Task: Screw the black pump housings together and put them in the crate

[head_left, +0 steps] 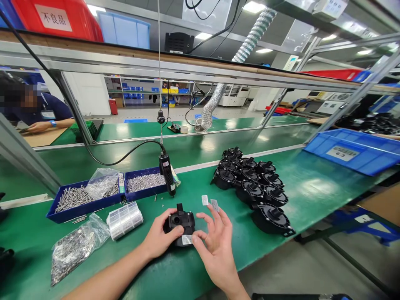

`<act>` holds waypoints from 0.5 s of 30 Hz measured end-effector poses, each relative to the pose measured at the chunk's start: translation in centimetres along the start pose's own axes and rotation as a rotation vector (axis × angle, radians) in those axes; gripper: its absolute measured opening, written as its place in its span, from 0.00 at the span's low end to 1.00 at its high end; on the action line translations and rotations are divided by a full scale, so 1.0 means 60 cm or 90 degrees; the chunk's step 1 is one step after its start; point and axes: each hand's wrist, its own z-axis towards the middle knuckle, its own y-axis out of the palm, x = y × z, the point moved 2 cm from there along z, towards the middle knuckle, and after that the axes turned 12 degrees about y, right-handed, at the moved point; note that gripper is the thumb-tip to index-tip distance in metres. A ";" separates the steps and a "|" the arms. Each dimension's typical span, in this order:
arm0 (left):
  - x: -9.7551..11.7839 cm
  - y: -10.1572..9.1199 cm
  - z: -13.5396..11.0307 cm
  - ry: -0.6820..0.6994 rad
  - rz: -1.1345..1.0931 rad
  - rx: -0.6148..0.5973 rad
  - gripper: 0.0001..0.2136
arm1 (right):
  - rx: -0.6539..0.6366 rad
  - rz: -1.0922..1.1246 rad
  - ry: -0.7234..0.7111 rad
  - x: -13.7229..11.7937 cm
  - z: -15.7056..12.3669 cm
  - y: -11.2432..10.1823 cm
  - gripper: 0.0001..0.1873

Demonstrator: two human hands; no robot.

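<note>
Near edge of green bench [312, 187], centre. Left hand [159, 239] wraps the left side of a black housing [179, 221], fingers closed round it, holding it just above the mat.

Right hand [215, 241] comes in from the right with its fingers spread and raised. Its thumb tip rests on a small white label [186, 239] at the near face of the housing. Two more small labels [205, 200] stick to the raised fingertips.

Just beyond the housing, a corded screwdriver [167, 173] hangs upright on its cable, tip near the mat.

Left of it: blue tray [90, 204], long screws in the left compartment, small ones in the right, and a crumpled clear bag on top. Nearer left: clear plastic box [125, 218] and a bag of screws [73, 248].

Right of the hands: cluster of black housings [253, 183], packed touching one another. Far right: blue bin [353, 150].

Far left, across the line: another person's forearm [46, 124] rests on cardboard.
</note>
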 end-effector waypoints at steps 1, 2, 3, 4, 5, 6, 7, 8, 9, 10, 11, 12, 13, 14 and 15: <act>0.000 0.000 0.000 -0.001 0.003 0.001 0.26 | 0.001 -0.004 -0.003 0.000 -0.001 0.001 0.36; 0.000 0.000 0.000 -0.001 0.005 0.001 0.26 | 0.001 -0.010 -0.006 0.000 -0.002 0.001 0.36; 0.000 0.000 0.000 -0.001 0.004 0.002 0.26 | 0.001 -0.016 -0.011 0.000 -0.003 0.002 0.36; 0.000 0.000 0.000 0.001 0.002 0.003 0.26 | 0.001 -0.022 -0.018 0.000 -0.006 0.003 0.36; 0.001 0.000 0.000 0.003 -0.001 0.004 0.26 | -0.002 -0.029 -0.024 0.000 -0.008 0.004 0.37; 0.002 0.000 0.000 0.004 -0.002 0.003 0.26 | -0.006 -0.038 -0.028 0.001 -0.010 0.004 0.37; 0.003 0.000 0.000 0.005 -0.002 0.002 0.26 | -0.012 -0.050 -0.035 0.001 -0.012 0.003 0.38; 0.004 0.000 0.000 0.007 -0.003 0.004 0.25 | -0.015 -0.065 -0.047 0.002 -0.013 0.001 0.38; 0.005 -0.001 0.000 0.007 -0.004 0.005 0.25 | -0.014 -0.086 -0.063 0.002 -0.012 -0.003 0.39; 0.005 -0.001 0.000 0.006 -0.006 0.006 0.25 | -0.006 -0.110 -0.080 0.003 -0.010 -0.008 0.40; 0.006 -0.001 0.000 0.006 -0.008 0.009 0.25 | 0.011 -0.136 -0.095 0.005 -0.006 -0.015 0.41; 0.007 -0.001 0.000 0.005 -0.011 0.009 0.25 | 0.033 -0.159 -0.102 0.007 0.000 -0.022 0.41; 0.007 -0.001 0.000 0.003 -0.013 0.011 0.26 | 0.049 -0.178 -0.096 0.011 0.005 -0.027 0.42; 0.007 -0.001 0.001 0.002 -0.013 0.011 0.26 | 0.057 -0.193 -0.079 0.016 0.011 -0.030 0.44; 0.008 -0.001 0.001 0.001 -0.012 0.014 0.27 | 0.054 -0.206 -0.053 0.020 0.014 -0.029 0.46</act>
